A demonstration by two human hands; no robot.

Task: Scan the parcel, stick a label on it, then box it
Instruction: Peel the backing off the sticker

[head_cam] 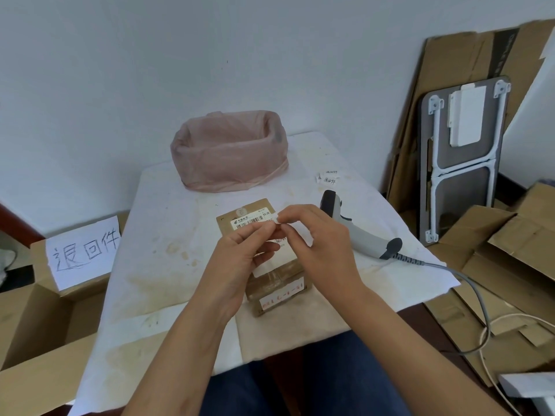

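Observation:
A brown cardboard parcel with a white shipping label lies on the white-covered table, partly hidden by my hands. Just above it, my left hand and my right hand pinch a small white label between their fingertips. The grey barcode scanner lies on the table to the right of my right hand, its cable trailing off the edge. An open cardboard box with a handwritten paper sign stands on the floor at the left.
A bin lined with a pink plastic bag stands at the table's far side. A few small handwritten labels lie near the far right corner. Flattened cardboard and a folded table lean on the wall at right; cables run over the floor.

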